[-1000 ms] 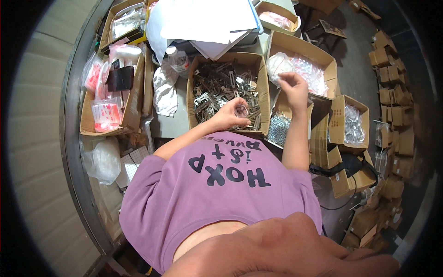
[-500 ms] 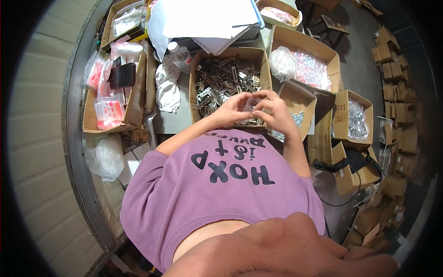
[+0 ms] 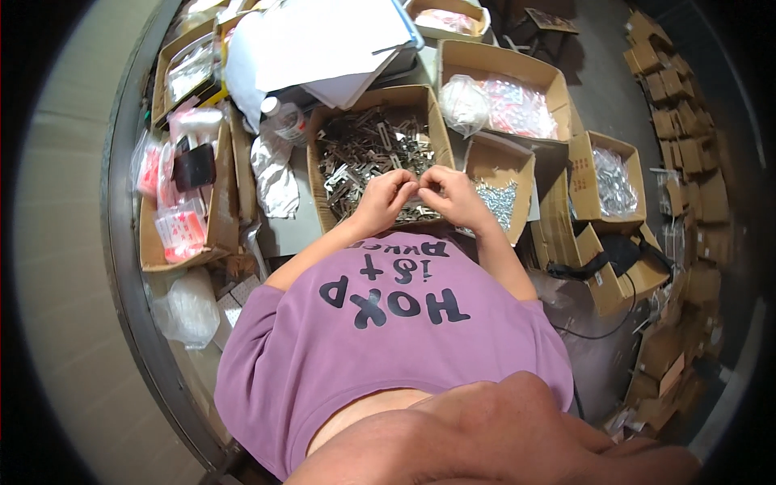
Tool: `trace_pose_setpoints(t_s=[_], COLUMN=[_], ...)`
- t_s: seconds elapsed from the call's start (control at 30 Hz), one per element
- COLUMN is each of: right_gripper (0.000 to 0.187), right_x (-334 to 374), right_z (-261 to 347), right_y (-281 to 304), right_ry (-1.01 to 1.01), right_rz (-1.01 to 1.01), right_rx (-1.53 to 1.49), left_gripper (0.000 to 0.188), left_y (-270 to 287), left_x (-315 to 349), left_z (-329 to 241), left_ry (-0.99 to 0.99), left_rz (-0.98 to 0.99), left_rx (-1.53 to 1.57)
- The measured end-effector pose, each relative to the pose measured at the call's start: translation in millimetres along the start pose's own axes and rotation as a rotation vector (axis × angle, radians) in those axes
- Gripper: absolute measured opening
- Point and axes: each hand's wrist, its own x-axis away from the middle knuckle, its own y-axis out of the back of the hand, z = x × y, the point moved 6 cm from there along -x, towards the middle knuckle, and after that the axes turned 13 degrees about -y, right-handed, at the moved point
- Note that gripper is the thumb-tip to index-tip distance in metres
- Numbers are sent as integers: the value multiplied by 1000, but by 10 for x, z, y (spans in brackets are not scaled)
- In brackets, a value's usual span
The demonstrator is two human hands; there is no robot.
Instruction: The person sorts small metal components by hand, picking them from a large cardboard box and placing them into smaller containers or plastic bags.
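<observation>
Head view shows the left hand [image 3: 381, 200] and right hand [image 3: 457, 197] close together above the near side of a cardboard box [image 3: 440, 136] filled with metal parts [image 3: 370, 145]. Each grip is pinched nearly closed on what looks like a small clear bag [image 3: 417, 191] between them, mostly hidden. Beside the right hand, a smaller box [image 3: 503, 158] holds small silvery pieces [image 3: 499, 202].

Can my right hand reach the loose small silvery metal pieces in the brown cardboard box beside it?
Probably yes: your bare right hand is close by that box, whose open top leaves the pieces largely uncovered, though that hand is right beside your bare left hand.
</observation>
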Motion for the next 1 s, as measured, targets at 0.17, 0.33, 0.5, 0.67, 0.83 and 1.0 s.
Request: trace_pose_setpoints(t_s=[0.17, 0.33, 0.5, 0.67, 0.83, 1.0], right_gripper=[16, 17, 14, 13, 25, 34], right_x=[89, 248, 649, 1281, 314, -875], right_z=[-81, -151, -479, -753, -1110, -2007], right_y=[107, 366, 1272, 2401, 2376, 1940], right_ry=[-99, -140, -203, -208, -296, -616], right_rz=[23, -98, -525, -1216, -974, -99], right_rx=[-121, -156, -238, -18, 296, 630], left_gripper=[11, 10, 16, 16, 16, 17], left_y=[54, 3, -44, -46, -92, -87], left_x=[20, -18, 48, 128, 190, 152], left_z=[25, 144, 305, 390, 386, 275], left_ry=[57, 101, 166, 223, 250, 230], left_rz=[-56, -98, -186, -142, -103, -68], left_rx=[73, 221, 418, 404, 437, 450])
